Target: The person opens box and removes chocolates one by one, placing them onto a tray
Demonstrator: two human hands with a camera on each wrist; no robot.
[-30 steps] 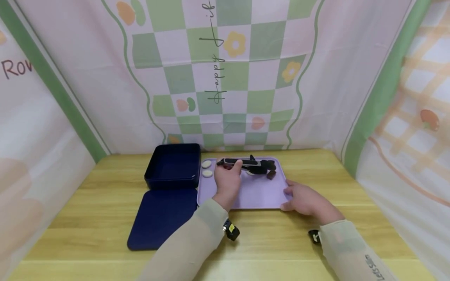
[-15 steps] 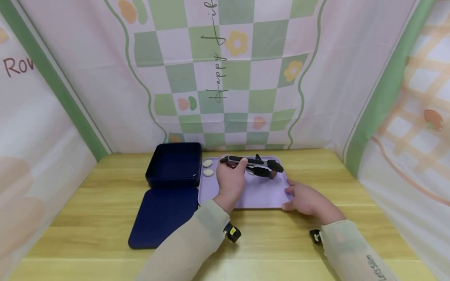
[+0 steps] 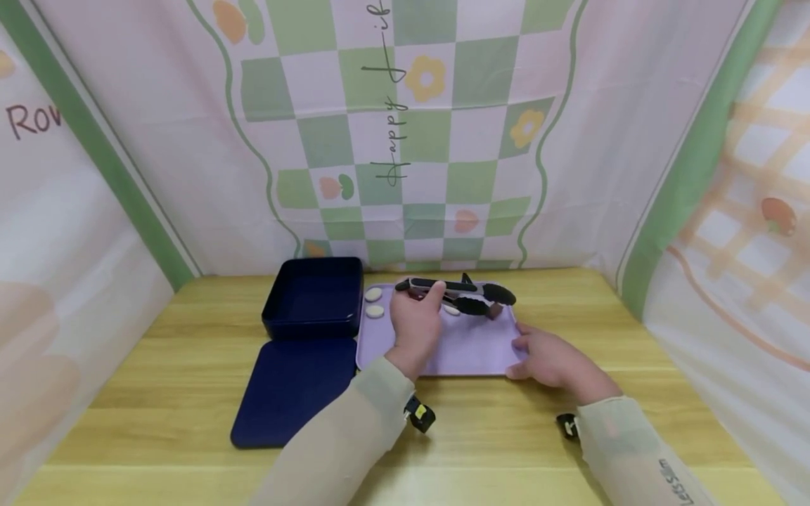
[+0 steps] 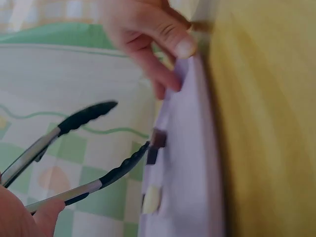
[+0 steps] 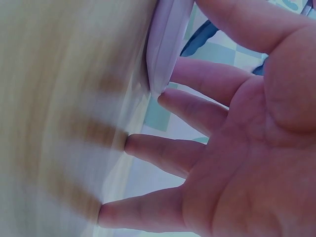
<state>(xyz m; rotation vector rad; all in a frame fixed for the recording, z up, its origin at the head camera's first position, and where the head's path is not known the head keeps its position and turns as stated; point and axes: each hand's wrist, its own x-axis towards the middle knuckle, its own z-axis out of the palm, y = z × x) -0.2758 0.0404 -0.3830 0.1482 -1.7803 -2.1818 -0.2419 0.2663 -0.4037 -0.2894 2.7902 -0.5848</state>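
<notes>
My left hand (image 3: pixel 414 327) grips a pair of black and silver tongs (image 3: pixel 452 286) over a lilac tray (image 3: pixel 471 348). The tongs' black tips are spread apart. A small brown block (image 3: pixel 495 310) lies by the nearer tip, and in the left wrist view that tip reaches a dark piece (image 4: pixel 152 155) beside the brown one. White oval pieces (image 3: pixel 375 311) sit at the tray's left, and another white piece (image 3: pixel 451 309) shows under the tongs. My right hand (image 3: pixel 547 357) holds the tray's near right corner between thumb and fingers, other fingertips touching the table.
An open dark blue box (image 3: pixel 313 327) stands left of the tray. Its flat matching lid (image 3: pixel 294 397) lies in front of it, partly under my left sleeve. A patterned cloth (image 3: pixel 405 211) hangs behind the wooden table (image 3: pixel 493 436).
The tongs' tips have spread apart and shifted right and slightly up, uncovering more of the brown block. My right hand stays on the tray corner.
</notes>
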